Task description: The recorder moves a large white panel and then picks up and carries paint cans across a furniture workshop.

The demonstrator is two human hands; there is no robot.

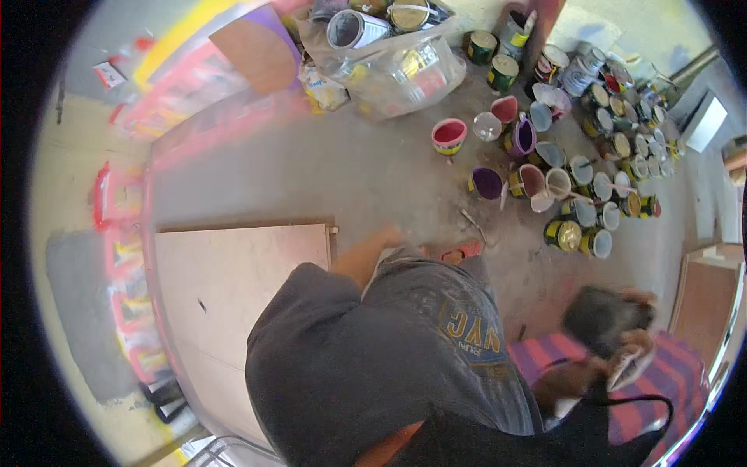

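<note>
My left forearm reaches out from the dark grey sleeve, and my left hand point(387, 236) is beside the raised knee of my grey shorts. Its fingers are smeared and partly hidden. Out to the right, my right hand point(636, 344) is closed at a blurred dark grey, blocky object point(597, 313). A small pale piece point(625, 367) shows at the same fingers; its kind is unclear. Below that hand lies a pink and purple striped cloth point(661, 389). A black cord point(657, 398) loops over it.
Many open paint cans point(533, 180) crowd the floor ahead and right, some with sticks. A clear plastic bag point(389, 78) of cans stands at the back. A pale wooden panel point(241, 272) lies left. A stick-like tool point(473, 223) rests near my red sandal point(462, 251).
</note>
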